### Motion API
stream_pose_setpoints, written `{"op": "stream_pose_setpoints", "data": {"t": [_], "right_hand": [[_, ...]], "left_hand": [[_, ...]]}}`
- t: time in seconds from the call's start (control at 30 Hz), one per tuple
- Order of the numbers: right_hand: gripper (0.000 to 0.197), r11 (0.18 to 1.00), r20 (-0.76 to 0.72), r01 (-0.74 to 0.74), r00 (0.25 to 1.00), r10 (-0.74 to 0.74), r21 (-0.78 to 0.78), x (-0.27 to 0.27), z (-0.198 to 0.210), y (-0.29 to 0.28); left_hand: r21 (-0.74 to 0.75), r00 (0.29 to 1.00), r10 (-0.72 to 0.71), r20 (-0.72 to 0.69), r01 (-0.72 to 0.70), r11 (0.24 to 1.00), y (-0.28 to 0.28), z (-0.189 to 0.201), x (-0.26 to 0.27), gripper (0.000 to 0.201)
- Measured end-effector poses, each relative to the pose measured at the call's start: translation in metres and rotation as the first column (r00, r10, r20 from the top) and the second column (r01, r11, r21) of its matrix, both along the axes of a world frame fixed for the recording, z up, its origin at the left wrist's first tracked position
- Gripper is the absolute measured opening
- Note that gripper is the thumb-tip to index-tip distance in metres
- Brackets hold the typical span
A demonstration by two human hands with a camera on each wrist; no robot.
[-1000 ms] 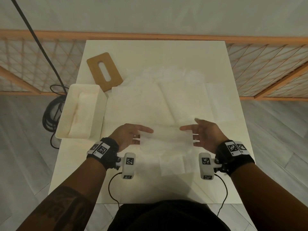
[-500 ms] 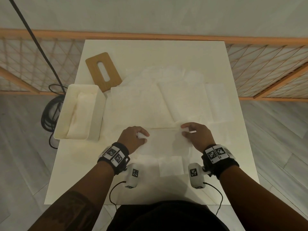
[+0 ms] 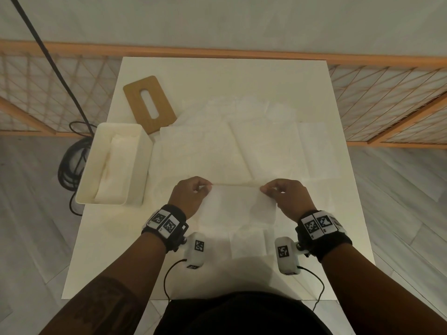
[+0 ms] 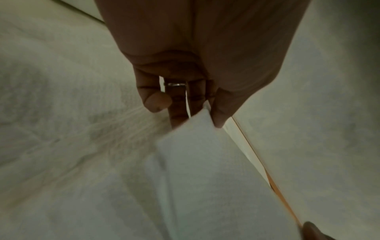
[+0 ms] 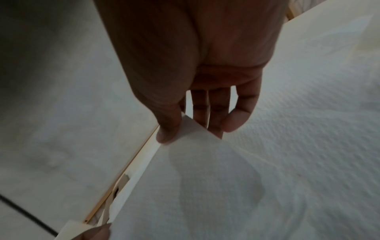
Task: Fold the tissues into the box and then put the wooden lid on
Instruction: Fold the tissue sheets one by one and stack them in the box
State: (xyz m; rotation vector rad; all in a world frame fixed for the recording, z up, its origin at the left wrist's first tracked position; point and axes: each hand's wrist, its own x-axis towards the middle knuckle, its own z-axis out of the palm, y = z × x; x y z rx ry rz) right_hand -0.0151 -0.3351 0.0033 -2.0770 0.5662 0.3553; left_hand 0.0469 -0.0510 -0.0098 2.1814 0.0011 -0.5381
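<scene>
A white tissue (image 3: 235, 204) hangs between my hands over the middle of the table. My left hand (image 3: 193, 192) pinches its upper left corner, and the left wrist view shows thumb and fingers (image 4: 218, 112) closed on the tissue (image 4: 205, 162). My right hand (image 3: 283, 193) pinches the upper right corner, thumb (image 5: 168, 128) over the tissue (image 5: 226, 178). The white box (image 3: 145, 153) stands at the left edge with folded tissues (image 3: 116, 165) inside. The wooden lid (image 3: 150, 103) with a slot lies flat behind the box.
Several unfolded tissues (image 3: 242, 146) are spread over the white table (image 3: 217, 76) beyond my hands, and a small folded one (image 3: 246, 243) lies near me. A wooden lattice railing (image 3: 387, 93) runs behind the table. Black cables (image 3: 70, 163) lie on the floor at left.
My hands went from open on either side of the tissue to pinching its top corners. They have drawn it up and taut between them.
</scene>
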Motion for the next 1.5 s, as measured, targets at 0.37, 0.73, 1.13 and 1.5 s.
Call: {"op": "stream_pose_setpoints", "data": {"t": [0.37, 0.73, 1.13, 1.5], "right_hand": [[0.014, 0.998, -0.048, -0.034, 0.998, 0.032, -0.047, 0.003, -0.010, 0.003], [0.091, 0.924, -0.285, 0.230, 0.904, -0.319, -0.304, 0.086, -0.026, -0.023], [0.025, 0.918, -0.061, 0.240, 0.960, -0.272, -0.316, 0.091, -0.025, -0.040], [0.063, 0.936, -0.059, 0.013, 0.998, -0.036, -0.351, 0.151, -0.025, -0.019]], "left_hand": [[0.090, 0.998, -0.044, -0.049, 0.048, 0.995, -0.002, -0.003, 0.002, 0.007], [0.416, 0.924, -0.363, 0.117, 0.286, 0.863, -0.022, -0.001, -0.017, 0.044], [0.407, 0.933, -0.356, 0.052, 0.306, 0.860, -0.020, -0.002, -0.012, 0.040], [0.140, 0.985, -0.158, 0.072, 0.147, 0.979, -0.055, 0.020, 0.022, 0.022]]}}
